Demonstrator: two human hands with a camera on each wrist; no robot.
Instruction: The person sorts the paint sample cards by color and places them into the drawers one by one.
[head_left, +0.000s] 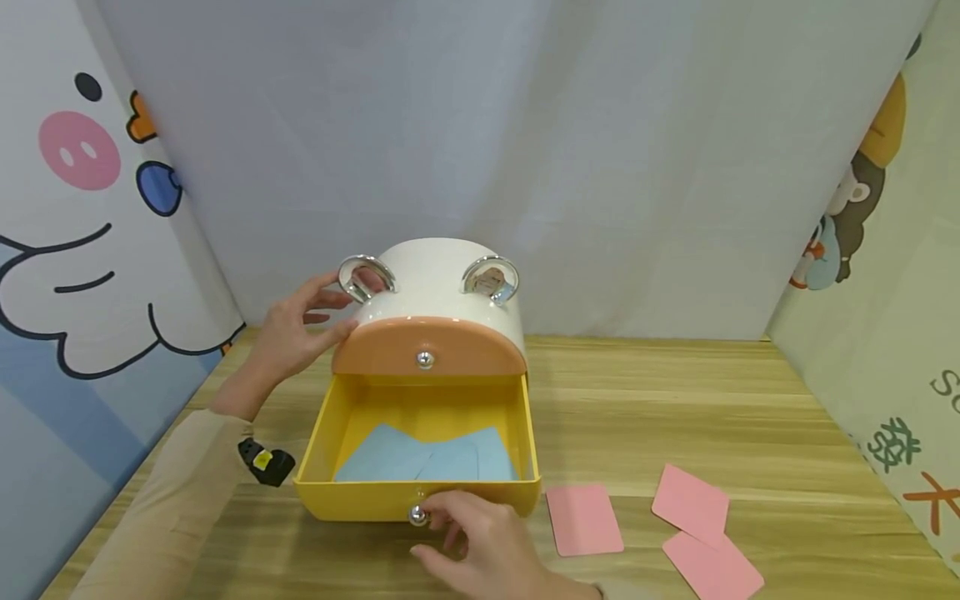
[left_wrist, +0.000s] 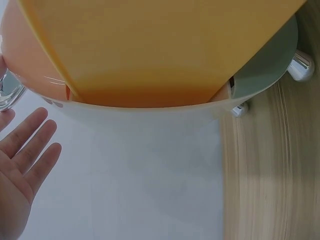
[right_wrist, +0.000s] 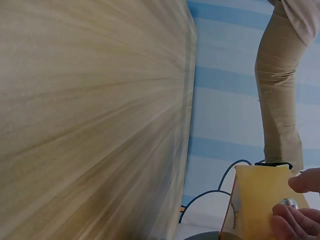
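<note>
A small rounded white cabinet (head_left: 438,271) with silver ears stands on the table. Its orange upper front (head_left: 480,343) is closed, with a silver knob on it. Below, a yellow drawer (head_left: 531,442) is pulled out, holding several light blue cards (head_left: 450,458). My left hand (head_left: 296,325) rests at the cabinet's left side by the ear (head_left: 365,277), fingers extended, as the left wrist view also shows. At the drawer front, my right hand (head_left: 487,542) has its fingertips by the silver knob (head_left: 417,515), while the thumb stands apart from it.
To the right of the drawer a pink card (head_left: 585,521) lies flat on the wooden table (head_left: 637,392). Two more pink cards (head_left: 692,502) overlap farther right. Cloth panels enclose the back and both sides, and a black band (head_left: 266,462) sits on the left wrist.
</note>
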